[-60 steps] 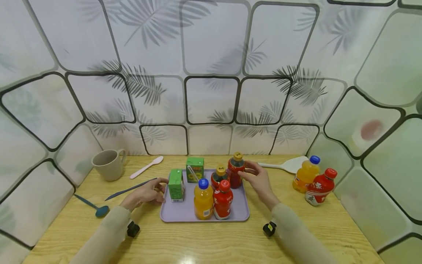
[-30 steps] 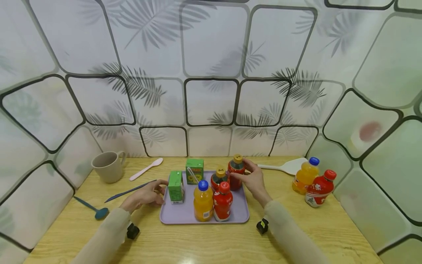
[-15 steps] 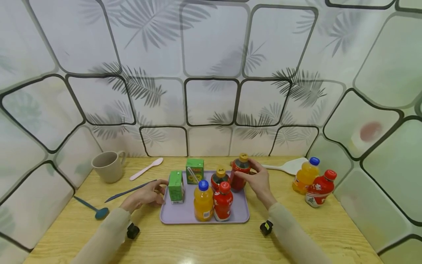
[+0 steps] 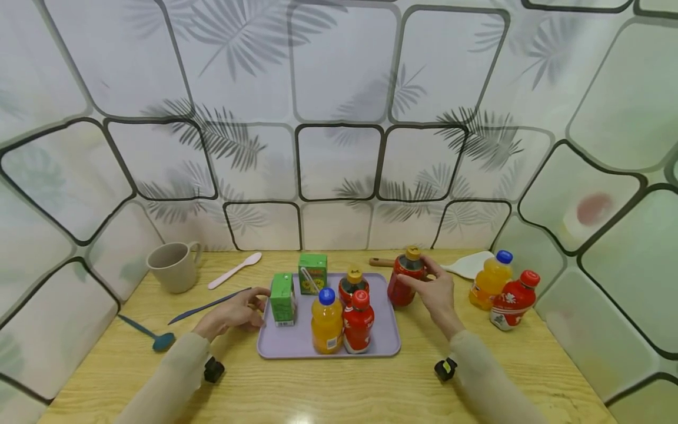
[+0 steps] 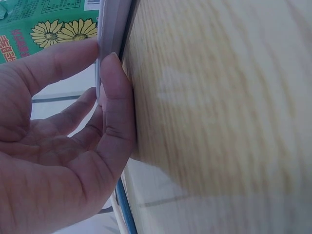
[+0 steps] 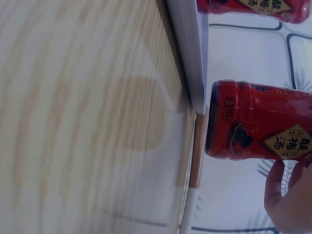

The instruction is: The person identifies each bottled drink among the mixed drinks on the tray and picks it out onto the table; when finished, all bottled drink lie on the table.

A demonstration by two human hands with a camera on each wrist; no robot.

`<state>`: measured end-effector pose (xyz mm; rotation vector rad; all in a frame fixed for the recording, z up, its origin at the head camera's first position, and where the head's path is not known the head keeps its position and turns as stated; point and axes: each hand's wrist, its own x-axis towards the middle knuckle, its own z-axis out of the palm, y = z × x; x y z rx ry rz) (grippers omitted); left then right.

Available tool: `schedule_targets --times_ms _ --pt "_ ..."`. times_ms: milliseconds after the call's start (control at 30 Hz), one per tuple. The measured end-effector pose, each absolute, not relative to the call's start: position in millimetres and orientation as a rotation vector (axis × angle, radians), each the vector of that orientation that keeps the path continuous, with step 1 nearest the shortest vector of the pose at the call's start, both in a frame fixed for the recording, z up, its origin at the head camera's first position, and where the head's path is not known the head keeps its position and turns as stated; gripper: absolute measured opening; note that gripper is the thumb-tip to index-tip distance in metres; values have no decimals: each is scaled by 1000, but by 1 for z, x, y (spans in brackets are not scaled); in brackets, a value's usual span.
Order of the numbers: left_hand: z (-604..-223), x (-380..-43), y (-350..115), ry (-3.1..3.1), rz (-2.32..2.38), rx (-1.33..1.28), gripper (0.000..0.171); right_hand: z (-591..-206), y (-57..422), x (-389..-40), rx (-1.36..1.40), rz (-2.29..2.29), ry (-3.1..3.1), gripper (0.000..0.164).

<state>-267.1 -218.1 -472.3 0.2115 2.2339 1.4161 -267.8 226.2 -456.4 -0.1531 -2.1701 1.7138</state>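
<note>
A lilac tray (image 4: 371, 347) lies mid-table, and my left hand (image 4: 241, 309) pinches its left rim between thumb and fingers. With my right hand (image 4: 434, 290) I grip a red-labelled plum drink bottle (image 4: 406, 282) with a gold cap. In the right wrist view this bottle (image 6: 258, 122) hangs upright just above the table, by the tray's right rim. Standing on the tray are two green juice cartons (image 4: 282, 300), an orange juice bottle (image 4: 326, 324) with a blue cap, a red bottle (image 4: 358, 324) and a second gold-capped bottle (image 4: 353, 285), partly hidden.
At right stand another orange juice bottle (image 4: 491, 280) and a tilted red bottle (image 4: 515, 300). A white spatula (image 4: 471, 264) with a brown handle lies behind my right hand. On the left are a mug (image 4: 173, 268), a pink spoon (image 4: 235, 271), a blue stick (image 4: 209, 306) and a teal ladle (image 4: 159, 340).
My right hand has taken the gold-capped bottle rightward from the tray's back right corner to past its right rim, uncovering the spatula's brown handle. My left hand has stayed at the tray.
</note>
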Motion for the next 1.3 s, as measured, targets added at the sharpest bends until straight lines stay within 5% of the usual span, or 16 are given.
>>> schedule_targets --times_ms 1300 --pt "-472 -268 -217 2258 1397 164 76 -453 271 -245 -345 1630 -2124 70"
